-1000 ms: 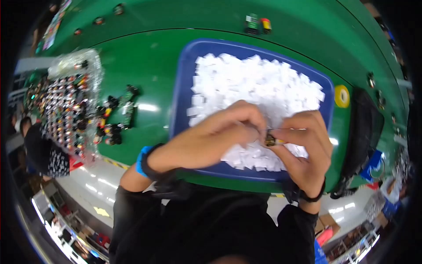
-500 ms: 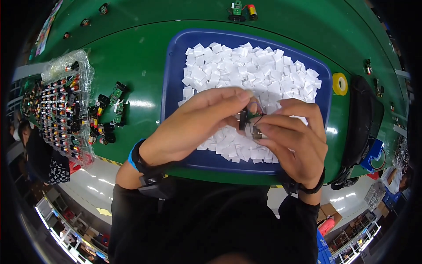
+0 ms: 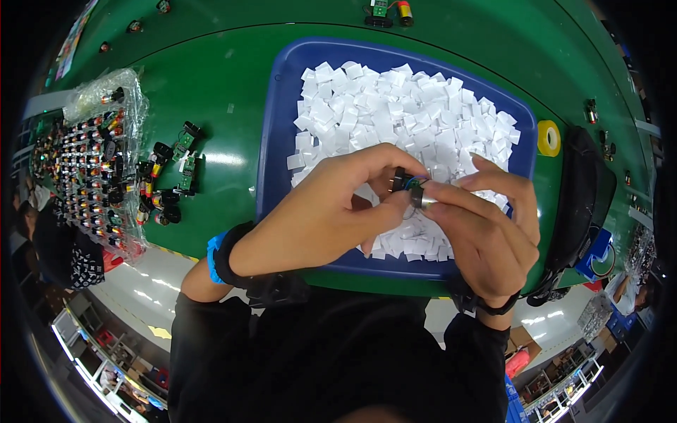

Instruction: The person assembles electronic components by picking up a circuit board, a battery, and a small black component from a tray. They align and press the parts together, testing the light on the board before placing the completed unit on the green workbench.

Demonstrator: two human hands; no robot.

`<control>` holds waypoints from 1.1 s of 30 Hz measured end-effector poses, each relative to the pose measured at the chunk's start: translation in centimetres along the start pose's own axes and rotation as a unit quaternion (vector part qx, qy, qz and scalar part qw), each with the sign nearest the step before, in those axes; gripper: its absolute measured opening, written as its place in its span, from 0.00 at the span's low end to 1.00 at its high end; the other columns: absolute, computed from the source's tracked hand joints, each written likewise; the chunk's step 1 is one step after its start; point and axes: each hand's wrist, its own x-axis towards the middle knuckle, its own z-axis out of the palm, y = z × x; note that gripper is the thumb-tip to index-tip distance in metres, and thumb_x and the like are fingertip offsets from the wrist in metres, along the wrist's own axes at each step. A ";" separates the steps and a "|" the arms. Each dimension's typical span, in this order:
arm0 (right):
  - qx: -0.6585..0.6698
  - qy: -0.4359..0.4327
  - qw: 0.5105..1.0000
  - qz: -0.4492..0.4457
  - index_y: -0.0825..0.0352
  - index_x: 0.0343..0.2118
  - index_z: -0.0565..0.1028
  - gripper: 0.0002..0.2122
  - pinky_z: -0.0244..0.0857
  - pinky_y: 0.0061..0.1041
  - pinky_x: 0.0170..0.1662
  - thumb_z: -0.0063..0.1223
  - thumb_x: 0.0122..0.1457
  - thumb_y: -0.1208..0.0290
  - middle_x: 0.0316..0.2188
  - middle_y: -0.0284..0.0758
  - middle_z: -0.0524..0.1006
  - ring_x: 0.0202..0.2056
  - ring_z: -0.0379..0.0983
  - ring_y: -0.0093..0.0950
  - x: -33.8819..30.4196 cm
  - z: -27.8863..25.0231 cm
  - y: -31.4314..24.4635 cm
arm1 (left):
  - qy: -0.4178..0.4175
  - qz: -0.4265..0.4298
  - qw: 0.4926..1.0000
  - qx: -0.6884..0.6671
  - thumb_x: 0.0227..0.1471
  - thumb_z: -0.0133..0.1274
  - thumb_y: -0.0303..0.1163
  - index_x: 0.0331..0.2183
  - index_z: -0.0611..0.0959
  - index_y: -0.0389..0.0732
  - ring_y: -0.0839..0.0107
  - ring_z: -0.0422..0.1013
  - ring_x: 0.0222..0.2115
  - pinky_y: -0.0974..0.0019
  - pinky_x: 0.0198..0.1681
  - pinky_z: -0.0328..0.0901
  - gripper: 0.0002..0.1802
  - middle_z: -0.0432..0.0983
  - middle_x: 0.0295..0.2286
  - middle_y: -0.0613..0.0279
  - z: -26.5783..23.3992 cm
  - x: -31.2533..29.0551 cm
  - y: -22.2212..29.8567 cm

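Over the blue tray (image 3: 264, 169), both my hands meet on one small assembly. It has a black part (image 3: 399, 181) with prongs, a bit of green circuit board and thin wires. My left hand (image 3: 345, 190) is closed, pinching the circuit board assembly between thumb and fingers. My right hand (image 3: 490, 229) has thumb and forefinger closed on a short silver metal cylinder (image 3: 423, 199) beside the board, with its other fingers partly raised. Fingertips cover much of the assembly. Small white paper pieces (image 3: 381, 106) heap up in the tray beneath.
Left of the tray lie loose green circuit boards (image 3: 186, 174) with cylinders attached. Beyond them is a clear plastic-wrapped tray (image 3: 99, 169) of many such units. On the right are a yellow tape roll (image 3: 549, 138) and a black case (image 3: 582, 197). Another board (image 3: 379, 10) sits at the far side.
The assembly has turned in my fingers, and the silver cylinder now shows more clearly. My left thumb has come down onto it; my right hand has shifted slightly right and down.
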 end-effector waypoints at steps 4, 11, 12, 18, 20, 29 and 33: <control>-0.004 0.003 1.000 0.012 0.67 0.27 0.80 0.13 0.73 0.43 0.48 0.70 0.34 0.77 0.30 0.34 0.84 0.35 0.74 0.32 0.1 -0.2 0.0 | -0.013 0.043 0.999 -0.022 0.59 0.46 0.20 0.49 0.74 0.32 0.79 0.72 0.27 0.75 0.24 0.69 0.16 0.74 0.32 0.61 -0.2 0.2 -0.8; 0.019 -0.017 1.000 -0.008 0.67 0.24 0.79 0.11 0.72 0.46 0.49 0.70 0.35 0.76 0.30 0.34 0.84 0.34 0.73 0.31 -0.3 -0.1 -0.8 | -0.027 -0.050 0.998 -0.038 0.62 0.45 0.26 0.48 0.76 0.31 0.76 0.71 0.24 0.75 0.18 0.71 0.14 0.72 0.29 0.63 -0.7 1.0 -1.3; 0.020 -0.015 1.000 -0.008 0.68 0.23 0.79 0.10 0.72 0.46 0.49 0.69 0.35 0.76 0.29 0.34 0.84 0.34 0.73 0.32 -0.3 -0.1 -1.0 | -0.026 -0.050 0.998 -0.039 0.62 0.45 0.26 0.48 0.76 0.31 0.76 0.71 0.24 0.75 0.18 0.71 0.14 0.72 0.29 0.63 -0.6 1.0 -1.2; 0.014 0.001 1.000 0.016 0.68 0.24 0.78 0.11 0.70 0.47 0.51 0.70 0.37 0.78 0.30 0.35 0.84 0.36 0.73 0.32 -0.1 -0.4 0.0 | -0.016 0.056 0.995 -0.082 0.59 0.52 0.23 0.48 0.76 0.31 0.74 0.74 0.27 0.73 0.20 0.73 0.15 0.77 0.32 0.57 -0.1 0.6 -1.4; 0.040 -0.010 0.999 0.020 0.68 0.25 0.78 0.11 0.70 0.46 0.51 0.70 0.38 0.79 0.31 0.35 0.84 0.37 0.73 0.33 -0.2 -0.4 0.2 | -0.026 0.082 0.995 -0.043 0.58 0.54 0.22 0.48 0.76 0.31 0.74 0.74 0.28 0.73 0.20 0.73 0.16 0.78 0.33 0.55 -0.1 0.5 -1.4; 0.028 0.119 0.988 0.091 0.70 0.29 0.77 0.13 0.72 0.33 0.40 0.72 0.41 0.78 0.29 0.40 0.80 0.34 0.73 0.30 0.3 -1.6 -0.9 | 0.005 0.106 0.985 -0.133 0.57 0.55 0.22 0.47 0.75 0.29 0.72 0.77 0.31 0.71 0.26 0.76 0.16 0.78 0.40 0.50 0.2 0.3 -0.2; 0.236 -0.002 0.952 0.194 0.73 0.32 0.77 0.14 0.70 0.24 0.33 0.71 0.43 0.77 0.29 0.40 0.77 0.28 0.73 0.26 -0.9 -1.6 -0.4 | 0.017 0.163 0.977 -0.135 0.55 0.55 0.19 0.48 0.74 0.28 0.68 0.78 0.34 0.70 0.29 0.78 0.18 0.76 0.44 0.47 0.3 0.5 -0.9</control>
